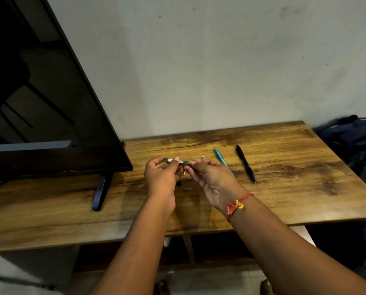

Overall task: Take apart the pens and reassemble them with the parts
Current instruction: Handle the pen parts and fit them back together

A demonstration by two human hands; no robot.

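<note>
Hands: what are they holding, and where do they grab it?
A dark pen barrel, held level above the table. The left hand pinches its middle with its fingers; the right hand grips its right end.

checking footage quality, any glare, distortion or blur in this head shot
Head view: wide-angle bend bows the table edge and tilts the TV; its dark screen shows reflections; soft hand shadows on the wood; the pen barrel held by left hand and right hand looks soft, label unreadable.
</note>
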